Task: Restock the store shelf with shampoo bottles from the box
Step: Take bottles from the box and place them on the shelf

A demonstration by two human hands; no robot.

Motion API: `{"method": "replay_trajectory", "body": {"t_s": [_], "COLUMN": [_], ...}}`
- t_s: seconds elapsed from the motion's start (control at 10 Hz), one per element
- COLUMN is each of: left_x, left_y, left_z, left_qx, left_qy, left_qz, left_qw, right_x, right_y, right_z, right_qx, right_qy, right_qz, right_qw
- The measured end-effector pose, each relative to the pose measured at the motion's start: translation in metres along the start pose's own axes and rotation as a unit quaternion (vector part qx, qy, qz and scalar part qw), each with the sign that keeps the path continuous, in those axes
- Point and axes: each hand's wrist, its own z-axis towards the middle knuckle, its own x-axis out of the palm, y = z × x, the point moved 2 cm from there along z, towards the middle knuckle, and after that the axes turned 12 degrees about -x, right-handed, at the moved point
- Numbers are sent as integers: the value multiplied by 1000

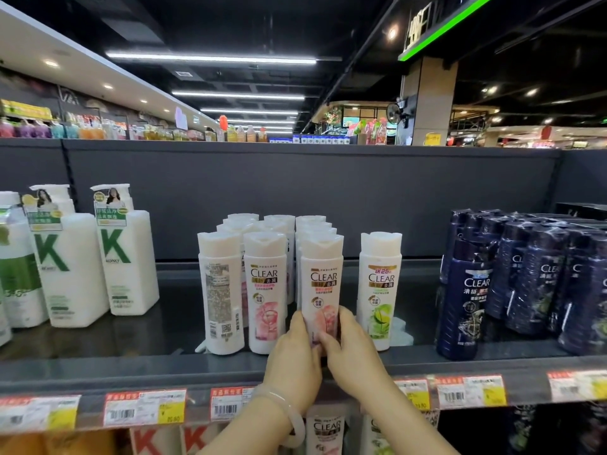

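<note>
A white CLEAR shampoo bottle with a pink label (322,284) stands upright at the front of the dark shelf (131,362). My left hand (294,359) and my right hand (353,349) grip its lower part from either side. Left of it stand another pink-label bottle (265,290) and one turned back to front (220,290), with several more white bottles in rows behind. A green-label CLEAR bottle (380,287) stands just to the right. The box is out of view.
Tall white K pump bottles (128,251) fill the shelf's left side. Dark blue CLEAR bottles (466,290) in shrink wrap crowd the right. Price tags (144,407) line the shelf edge. More bottles show on the shelf below.
</note>
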Motion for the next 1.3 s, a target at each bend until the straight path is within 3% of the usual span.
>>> {"method": "replay_trajectory", "body": {"t_s": [0.1,0.2,0.3,0.4,0.5,0.6,0.7,0.9,1.0,1.3], "left_x": [-1,-9,-28,-45,-62,-65,-58,-54,-53,-48], "left_y": [-1,10,25,35,40,46,40,36,37,34], "left_z": [-1,-15,-32,-30,-23,-18,-13,-4,1,17], "left_qx": [-6,2,37,19,10,-10,-28,-42,-51,-46], "left_qy": [10,-2,-97,-143,-185,-170,-93,-67,-82,-20], "left_qz": [5,-7,-41,-87,-101,-88,-41,64,60,88], "left_qw": [1000,1000,994,986,977,982,994,995,994,995], "right_x": [-2,-7,-6,17,39,52,59,57,59,58], "right_y": [5,13,29,42,49,50,50,45,47,47], "right_z": [-4,-19,-38,-36,-24,-14,-7,-7,-6,6], "right_qx": [-5,-28,-145,-151,-89,-42,-12,6,15,54], "right_qy": [12,-5,-57,13,51,45,50,54,67,85], "right_qz": [-24,-142,-148,-83,-60,-101,-95,-41,-43,-38], "right_qw": [1000,989,977,985,993,993,994,998,997,994]}}
